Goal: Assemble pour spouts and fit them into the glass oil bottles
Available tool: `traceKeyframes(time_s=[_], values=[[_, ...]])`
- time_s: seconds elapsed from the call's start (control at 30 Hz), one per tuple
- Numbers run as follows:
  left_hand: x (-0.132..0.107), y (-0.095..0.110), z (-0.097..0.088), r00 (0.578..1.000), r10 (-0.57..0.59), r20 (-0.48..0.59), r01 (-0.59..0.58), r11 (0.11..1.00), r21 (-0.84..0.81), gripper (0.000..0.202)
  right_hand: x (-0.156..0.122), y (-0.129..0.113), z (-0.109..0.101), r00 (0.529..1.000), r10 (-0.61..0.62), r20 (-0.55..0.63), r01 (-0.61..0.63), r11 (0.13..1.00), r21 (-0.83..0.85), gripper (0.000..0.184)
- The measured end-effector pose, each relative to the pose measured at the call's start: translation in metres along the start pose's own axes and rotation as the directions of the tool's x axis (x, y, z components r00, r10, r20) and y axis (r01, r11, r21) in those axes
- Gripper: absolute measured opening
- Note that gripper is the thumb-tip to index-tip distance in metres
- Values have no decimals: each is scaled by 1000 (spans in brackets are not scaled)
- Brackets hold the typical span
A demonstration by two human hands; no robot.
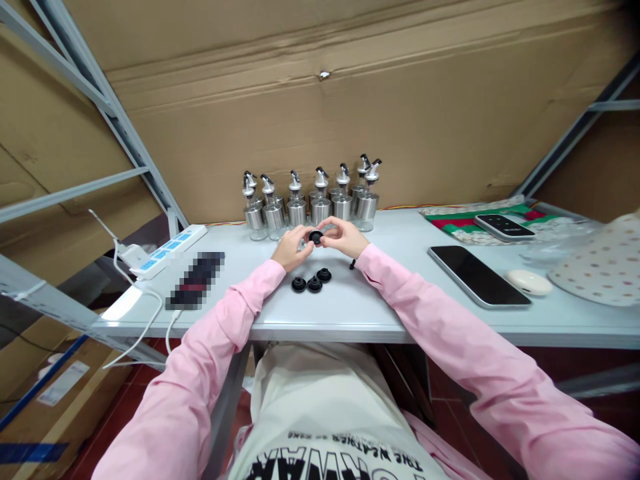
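Note:
Between my hands, just above the table (350,313), is a round black cap-like part (315,237) with a raised ring. My left hand (293,248) pinches it from the left with thumb and fingers. From the right, my right hand (343,237) grips the same part with curled fingers. Below my hands lie a few similar black parts: one on the left (299,285), one in the middle (315,285) and one on the right (324,275). A small black piece (353,265) sits by my right wrist, partly hidden by the sleeve.
Several glass-and-steel bottles (297,212) with pourer tops stand along the cardboard wall (320,127). To the left are a power strip (173,250), a white cable (159,308) and a blurred phone-like object (196,280). Rightward lie a large phone (475,275), a white case (529,283) and another phone (505,227).

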State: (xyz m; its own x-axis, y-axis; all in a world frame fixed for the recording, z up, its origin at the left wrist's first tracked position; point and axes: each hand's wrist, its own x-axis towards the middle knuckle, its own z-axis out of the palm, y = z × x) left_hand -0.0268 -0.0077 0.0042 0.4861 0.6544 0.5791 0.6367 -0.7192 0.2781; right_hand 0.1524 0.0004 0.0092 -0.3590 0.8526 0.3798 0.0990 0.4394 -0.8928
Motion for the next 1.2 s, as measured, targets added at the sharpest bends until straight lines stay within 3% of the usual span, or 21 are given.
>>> traceKeyframes(time_s=[0.1, 0.3, 0.43, 0.6, 0.77, 1.0, 1.2], values=[[0, 0, 1, 1000, 16, 10, -16, 1000, 26, 29, -1, -1, -1, 999, -46, -29, 43, 994, -97, 28], [1, -2, 5, 998, -20, -52, 17, 998, -60, 38, -1, -1, 0, 999, -25, -29, 21, 993, -120, 30], [1, 1, 3, 997, -70, -44, 67, 996, -52, 29, -1, 0, 2, 999, -32, -41, 28, 995, -97, 26], [2, 3, -1, 988, -143, 52, 140, 988, 63, 12, 0, 2, 2, 999, -4, -33, 2, 998, -59, 27], [1, 2, 2, 979, -129, 159, 110, 987, 120, 12, 0, 5, 0, 999, 12, 46, -6, 991, -132, 28], [3, -1, 3, 985, -139, 98, 132, 988, 77, 10, -1, 2, 2, 1000, 13, 10, -11, 992, -125, 26], [5, 1, 1, 991, -131, 31, 126, 983, 135, 14, -2, -4, 5, 1000, 1, 12, 0, 995, -95, 22]])
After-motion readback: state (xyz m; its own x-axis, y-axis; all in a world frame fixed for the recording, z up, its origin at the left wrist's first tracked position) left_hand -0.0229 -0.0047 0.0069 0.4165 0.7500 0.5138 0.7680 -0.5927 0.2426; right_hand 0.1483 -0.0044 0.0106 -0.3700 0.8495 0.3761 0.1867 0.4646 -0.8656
